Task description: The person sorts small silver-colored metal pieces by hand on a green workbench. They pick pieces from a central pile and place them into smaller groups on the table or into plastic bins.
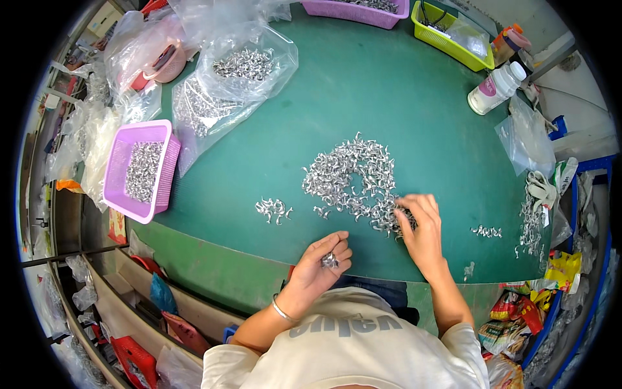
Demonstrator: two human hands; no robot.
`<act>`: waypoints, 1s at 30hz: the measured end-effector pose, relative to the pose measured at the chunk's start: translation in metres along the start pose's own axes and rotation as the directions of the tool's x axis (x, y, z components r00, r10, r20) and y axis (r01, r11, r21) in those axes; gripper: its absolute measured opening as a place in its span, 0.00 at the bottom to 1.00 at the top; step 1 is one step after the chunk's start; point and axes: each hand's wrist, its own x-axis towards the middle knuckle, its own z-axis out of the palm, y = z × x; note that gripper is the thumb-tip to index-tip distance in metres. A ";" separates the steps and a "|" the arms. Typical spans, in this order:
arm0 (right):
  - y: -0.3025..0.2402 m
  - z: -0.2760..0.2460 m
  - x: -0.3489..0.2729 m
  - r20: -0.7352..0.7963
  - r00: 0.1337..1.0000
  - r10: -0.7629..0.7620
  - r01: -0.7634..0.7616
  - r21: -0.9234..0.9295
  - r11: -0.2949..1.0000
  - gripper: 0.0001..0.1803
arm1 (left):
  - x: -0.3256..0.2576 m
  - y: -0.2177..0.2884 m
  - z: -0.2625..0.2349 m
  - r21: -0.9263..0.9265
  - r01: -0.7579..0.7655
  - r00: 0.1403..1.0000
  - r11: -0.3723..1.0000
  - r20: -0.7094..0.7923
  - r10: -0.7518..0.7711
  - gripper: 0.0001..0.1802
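Picking from the heap of small silver metal clips [350, 178] on the green table [389, 97] is done by the right hand [421, 230], whose fingers are spread and pressed into the near edge of the heap. A few clips [330, 260] are held in the curled fingers of the left hand [321, 262]. Pieces are probably best drawn singly from the loose rim under the right fingers, so tangles are avoided.

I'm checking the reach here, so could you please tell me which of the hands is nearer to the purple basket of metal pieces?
Left. The left hand is right of and below the purple basket; the right hand lies farther right.
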 end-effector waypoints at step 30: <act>-0.009 0.013 -0.024 0.265 0.950 -0.168 0.197 -0.086 0.977 0.18 | -0.004 -0.002 0.002 0.275 0.042 0.992 0.960 -0.124 -0.008 0.19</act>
